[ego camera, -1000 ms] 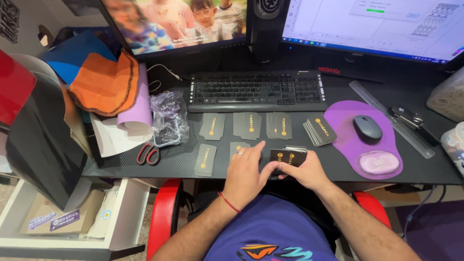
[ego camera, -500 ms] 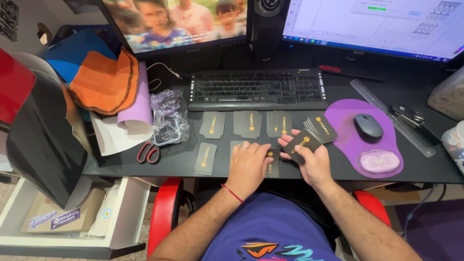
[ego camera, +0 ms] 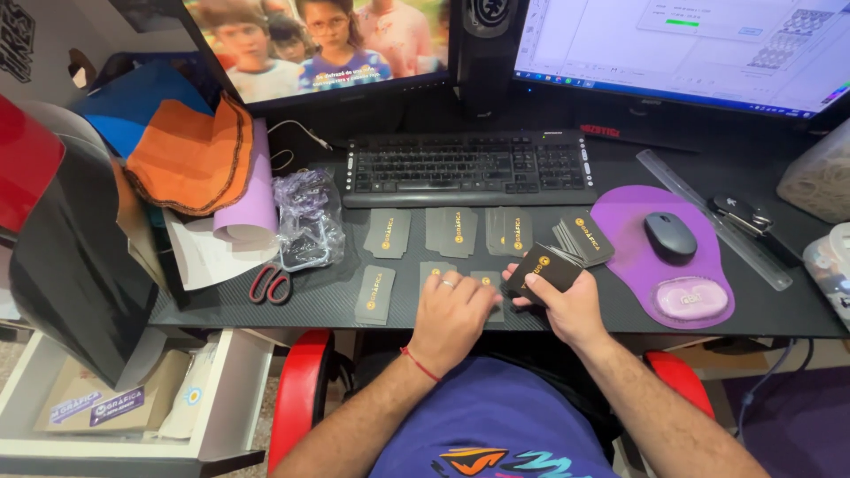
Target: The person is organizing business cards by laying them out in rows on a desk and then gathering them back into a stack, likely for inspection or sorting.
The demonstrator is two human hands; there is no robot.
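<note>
My right hand (ego camera: pixel 567 305) grips a small stack of black cards (ego camera: pixel 544 267) with gold marks, lifted a little above the desk's front edge. My left hand (ego camera: pixel 450 317) lies flat, fingers together, on the black cards (ego camera: pixel 436 269) in the front row. More black card piles lie in a row before the keyboard: one at the left (ego camera: pixel 388 233), two in the middle (ego camera: pixel 452 232), and a fanned pile (ego camera: pixel 582 237) beside the purple mouse pad. A single card (ego camera: pixel 374 294) lies left of my left hand.
A black keyboard (ego camera: pixel 467 166) sits behind the cards, two monitors beyond it. A mouse (ego camera: pixel 670 236) rests on the purple pad (ego camera: pixel 630 230). Red-handled scissors (ego camera: pixel 270 284), a clear plastic bag (ego camera: pixel 307 215), a clear ruler (ego camera: pixel 713 217) and coloured sheets (ego camera: pixel 190 159) lie around.
My right hand has lifted the stack of cards off the front row and carried it to the right. My left hand has slid onto the cards left on the desk.
</note>
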